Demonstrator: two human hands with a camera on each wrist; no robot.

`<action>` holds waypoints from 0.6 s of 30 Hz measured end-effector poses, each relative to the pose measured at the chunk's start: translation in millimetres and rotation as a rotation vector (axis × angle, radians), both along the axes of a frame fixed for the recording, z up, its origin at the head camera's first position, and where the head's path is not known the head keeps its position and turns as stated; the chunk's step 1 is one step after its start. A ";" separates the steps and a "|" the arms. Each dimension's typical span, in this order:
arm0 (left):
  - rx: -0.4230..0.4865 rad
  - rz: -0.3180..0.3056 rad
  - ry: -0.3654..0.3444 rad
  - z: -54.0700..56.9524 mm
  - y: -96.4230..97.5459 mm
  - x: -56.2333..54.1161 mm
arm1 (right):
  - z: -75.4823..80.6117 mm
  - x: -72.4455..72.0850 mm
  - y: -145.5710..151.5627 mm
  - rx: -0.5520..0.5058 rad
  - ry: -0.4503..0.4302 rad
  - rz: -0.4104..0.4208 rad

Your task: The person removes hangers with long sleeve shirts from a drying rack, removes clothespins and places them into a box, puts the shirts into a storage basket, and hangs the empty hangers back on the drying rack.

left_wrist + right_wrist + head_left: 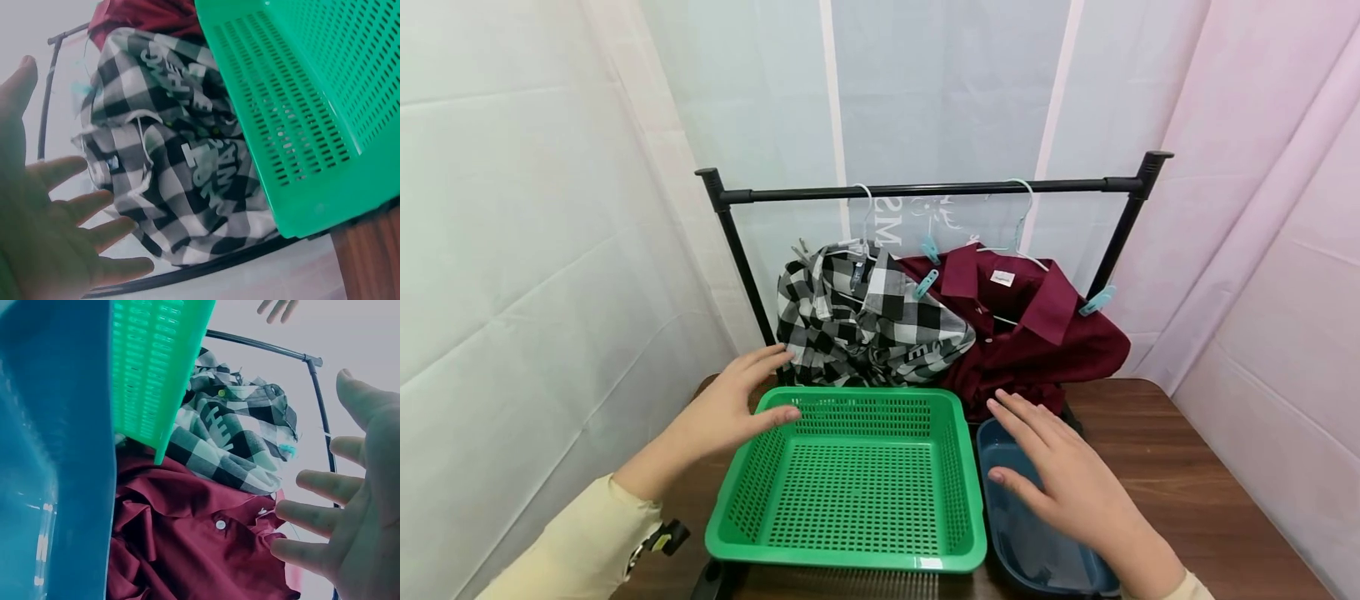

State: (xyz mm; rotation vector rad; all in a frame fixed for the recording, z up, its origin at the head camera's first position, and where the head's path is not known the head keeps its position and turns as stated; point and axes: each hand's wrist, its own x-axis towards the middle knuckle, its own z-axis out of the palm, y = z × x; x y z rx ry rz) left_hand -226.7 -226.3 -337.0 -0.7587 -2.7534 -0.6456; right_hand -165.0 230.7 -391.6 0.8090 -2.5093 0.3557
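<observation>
In the head view, the left hand [730,408] hovers by the upper left corner of the green plastic basket [850,557] at lower center, its grip apart, fingers extended. The right hand [1067,467], grip likewise apart, slants over the blue tray [1018,542] at lower right, hiding part of it. The basket's far rim covers the checked shirt's [917,317] lower edge; beside it a maroon shirt [1052,350] hangs from the black garment rack [932,191] behind.
</observation>
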 end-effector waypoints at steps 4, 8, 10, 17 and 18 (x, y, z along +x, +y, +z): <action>0.071 0.054 -0.018 6.3 -5.5 -11.5 | 6.7 -3.6 0.2 -0.020 0.016 -0.006; 0.128 0.103 -0.044 13.2 -9.8 -22.8 | 13.2 -7.7 0.6 -0.051 0.029 -0.016; 0.150 0.136 -0.062 16.4 -11.1 -28.0 | 16.3 -9.4 0.7 -0.073 0.030 -0.021; 0.270 0.271 -0.114 25.1 -16.2 -50.0 | 28.3 -16.4 0.3 -0.130 -0.012 -0.030; 0.289 0.284 -0.119 25.4 -17.4 -53.2 | 29.9 -17.3 -0.1 -0.135 -0.021 -0.030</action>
